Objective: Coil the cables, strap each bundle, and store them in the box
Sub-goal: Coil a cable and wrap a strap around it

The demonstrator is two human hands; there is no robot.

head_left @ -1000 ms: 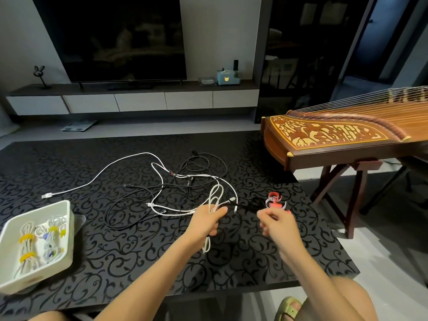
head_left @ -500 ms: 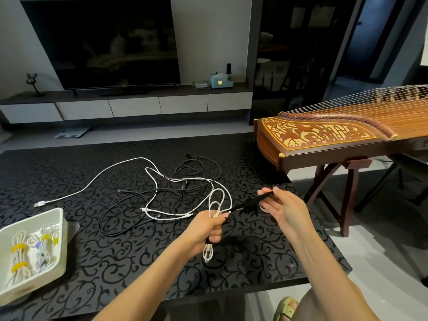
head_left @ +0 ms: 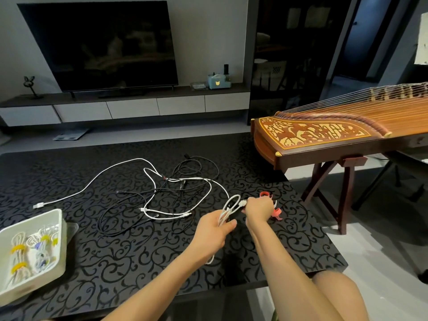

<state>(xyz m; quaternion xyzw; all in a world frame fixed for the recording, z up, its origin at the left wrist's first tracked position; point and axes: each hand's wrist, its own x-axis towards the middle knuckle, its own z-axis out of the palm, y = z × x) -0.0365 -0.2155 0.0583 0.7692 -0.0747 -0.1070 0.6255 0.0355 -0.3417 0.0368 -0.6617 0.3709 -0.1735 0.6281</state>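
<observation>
My left hand point(head_left: 214, 230) grips a folded white cable bundle point(head_left: 229, 208), whose loops stick up above my fingers and whose tail hangs below my wrist. My right hand point(head_left: 258, 208) is closed right beside the bundle's top, pinching a black strap point(head_left: 232, 215) that lies against the bundle. Red straps point(head_left: 275, 213) lie on the table just past my right hand. A tangle of white and black cables point(head_left: 176, 188) sprawls over the middle of the black patterned table point(head_left: 115, 258). The white box point(head_left: 55, 228) at the left holds several coiled bundles with yellow straps.
A wooden zither on a stand point(head_left: 324, 140) sits close to the table's right side. A TV point(head_left: 104, 45) and a low cabinet point(head_left: 129, 105) line the far wall. The table's front edge runs just under my forearms.
My right hand has drawn back in from the stretched-out black strap and now sits against the bundle's top. The left hand keeps hold of the white bundle.
</observation>
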